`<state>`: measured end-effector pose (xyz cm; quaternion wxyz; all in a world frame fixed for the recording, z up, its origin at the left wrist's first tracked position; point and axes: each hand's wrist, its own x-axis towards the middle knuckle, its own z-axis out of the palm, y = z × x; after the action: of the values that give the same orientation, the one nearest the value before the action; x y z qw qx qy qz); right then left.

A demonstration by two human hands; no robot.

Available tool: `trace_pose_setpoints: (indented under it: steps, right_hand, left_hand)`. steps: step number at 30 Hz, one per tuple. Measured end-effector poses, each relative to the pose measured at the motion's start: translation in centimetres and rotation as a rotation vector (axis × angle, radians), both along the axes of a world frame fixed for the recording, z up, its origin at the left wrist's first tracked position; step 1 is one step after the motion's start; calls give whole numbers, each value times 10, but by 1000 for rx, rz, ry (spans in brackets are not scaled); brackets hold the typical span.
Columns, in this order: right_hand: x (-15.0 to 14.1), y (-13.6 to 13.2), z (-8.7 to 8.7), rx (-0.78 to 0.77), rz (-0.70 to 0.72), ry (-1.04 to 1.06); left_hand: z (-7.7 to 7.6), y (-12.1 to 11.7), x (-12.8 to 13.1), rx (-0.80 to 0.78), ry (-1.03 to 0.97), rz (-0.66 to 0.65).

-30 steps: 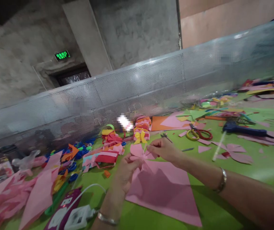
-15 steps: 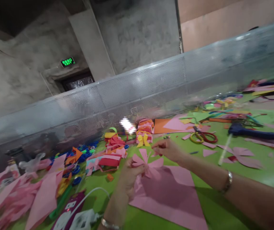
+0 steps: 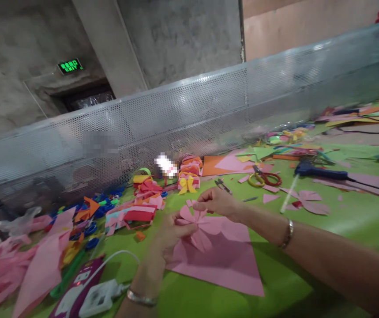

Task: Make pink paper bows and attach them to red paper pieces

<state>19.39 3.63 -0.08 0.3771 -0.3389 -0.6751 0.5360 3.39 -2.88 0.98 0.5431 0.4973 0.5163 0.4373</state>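
Note:
A pink paper flower with several broad petals is pinched in my left hand, thumb on top. My right hand is closed at the flower's far side, its fingertips pinching a petal or a small pink piece; I cannot tell which. Beneath the flower lies a large pink paper sheet on the green table. Beyond my hands stands a stack of folded pink and orange paper with a yellow paper bow in front.
Red-and-yellow-handled scissors, a blue glue gun with its cord and a second pink flower lie to the right. At left are a purple power strip, a white plug and pink paper strips. A perforated metal screen borders the table.
My right hand has moved in to the flower from a little beyond it, its fingertips now at the petals. The flower has turned and faces up more. The whole view has shifted slightly.

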Motion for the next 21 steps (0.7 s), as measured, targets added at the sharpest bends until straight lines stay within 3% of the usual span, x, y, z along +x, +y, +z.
trace_pose_setpoints:
  steps: [8,21]
  right_hand:
    - [3,-3,3,34,-46,-12]
    - [-4,-2,-8,60,-111,37]
  left_hand:
    - [-2,4,-2,4,26,47]
    - [3,2,-2,9,38,57]
